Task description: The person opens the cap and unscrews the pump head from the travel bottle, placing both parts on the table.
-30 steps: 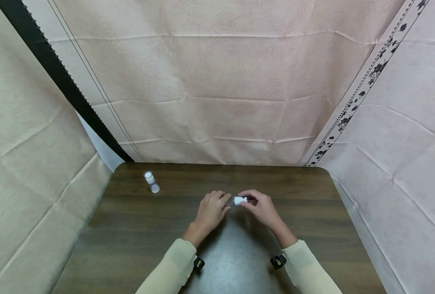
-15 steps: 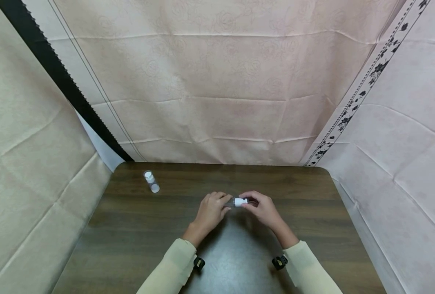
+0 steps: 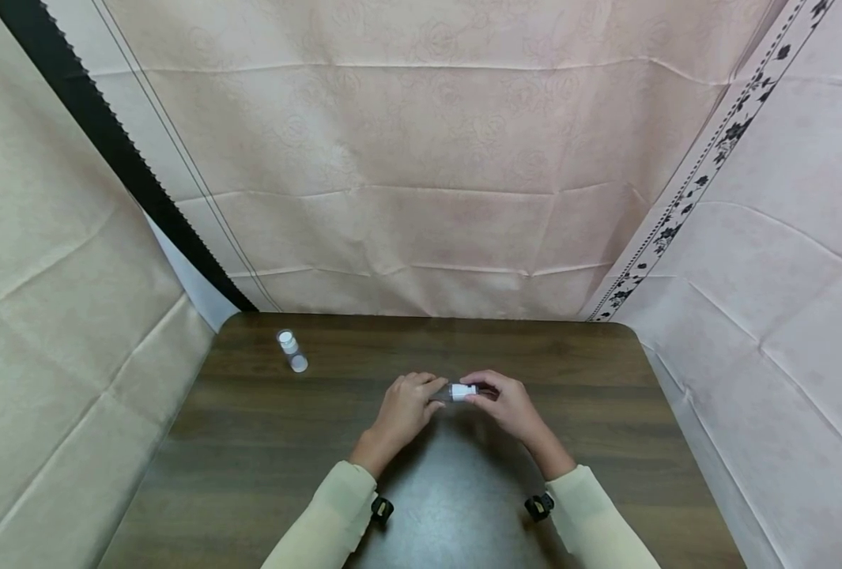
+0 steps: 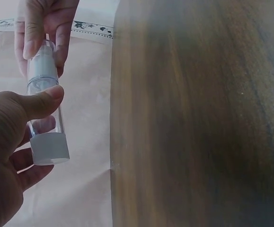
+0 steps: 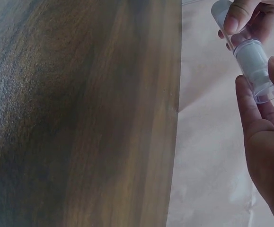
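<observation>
Near the far left corner of your wooden table (image 3: 250, 442) you see a small white-ended bottle (image 3: 292, 351); beyond the far edge hangs creased pinkish cloth (image 3: 421, 158).

One bottle (image 3: 463, 393) at lower centre, a second bottle (image 3: 292, 352) further left, two in all, one left hand (image 3: 402, 407), one right hand (image 3: 510, 405), two sleeves (image 3: 328, 514) (image 3: 598, 518), two wrist devices (image 3: 382, 510) (image 3: 538, 506), one table (image 3: 250, 450), one black band (image 3: 129, 162) upper left of the frame, one floral strip (image 3: 712, 166) upper right
</observation>
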A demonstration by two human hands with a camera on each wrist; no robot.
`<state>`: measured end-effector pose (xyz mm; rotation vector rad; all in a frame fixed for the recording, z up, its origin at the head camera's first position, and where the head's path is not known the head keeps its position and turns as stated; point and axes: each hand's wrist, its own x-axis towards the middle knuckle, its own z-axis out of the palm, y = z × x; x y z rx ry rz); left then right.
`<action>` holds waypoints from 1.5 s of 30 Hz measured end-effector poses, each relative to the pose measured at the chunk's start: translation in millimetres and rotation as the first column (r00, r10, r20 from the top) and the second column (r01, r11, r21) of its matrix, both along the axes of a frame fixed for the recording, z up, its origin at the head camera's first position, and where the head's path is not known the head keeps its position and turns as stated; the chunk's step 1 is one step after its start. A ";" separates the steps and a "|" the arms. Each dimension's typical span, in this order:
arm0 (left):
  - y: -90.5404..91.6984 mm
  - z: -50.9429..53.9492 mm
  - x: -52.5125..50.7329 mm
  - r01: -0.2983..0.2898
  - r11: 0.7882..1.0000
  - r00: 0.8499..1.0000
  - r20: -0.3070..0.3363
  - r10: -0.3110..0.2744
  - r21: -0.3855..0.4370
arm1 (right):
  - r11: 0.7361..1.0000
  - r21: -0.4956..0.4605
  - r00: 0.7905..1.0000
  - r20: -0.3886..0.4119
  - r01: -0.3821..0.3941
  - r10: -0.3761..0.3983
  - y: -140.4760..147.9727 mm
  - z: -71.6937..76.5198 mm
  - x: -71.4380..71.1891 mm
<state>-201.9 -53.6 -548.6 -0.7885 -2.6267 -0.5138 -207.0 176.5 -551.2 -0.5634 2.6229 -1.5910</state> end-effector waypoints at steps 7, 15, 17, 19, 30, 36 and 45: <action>-0.5 -4.8 -0.1 -0.011 1.000 1.000 0.018 0.011 0.015 | 1.000 0.012 0.999 0.039 0.008 -0.008 -1.4 -4.6 -2.9; -11.7 -7.0 0.8 -0.015 1.000 1.000 0.025 0.015 0.019 | 1.000 -0.016 1.000 -0.015 -0.016 0.016 15.2 -6.1 -3.9; -19.1 -6.7 1.1 -0.056 0.997 0.998 0.024 0.055 0.043 | 0.999 -0.024 0.999 -0.037 0.028 -0.029 25.1 -1.9 -4.9; -25.3 -5.4 1.0 -0.089 0.993 0.996 0.026 0.088 0.079 | 0.997 -0.018 0.995 -0.052 0.079 -0.079 34.4 3.1 -5.9; -23.5 -5.8 1.5 -0.084 0.991 0.995 0.056 0.078 0.104 | 0.997 0.028 0.997 -0.039 0.070 -0.069 31.9 16.0 0.0; -23.8 -6.7 3.0 -0.091 0.985 0.995 0.055 0.084 0.144 | 0.998 0.015 0.996 -0.069 0.062 -0.061 31.9 8.6 -5.3; -23.8 -10.6 6.7 -0.091 0.982 0.996 0.039 0.085 0.166 | 0.988 0.124 0.984 -0.165 0.093 -0.072 27.9 9.9 -16.8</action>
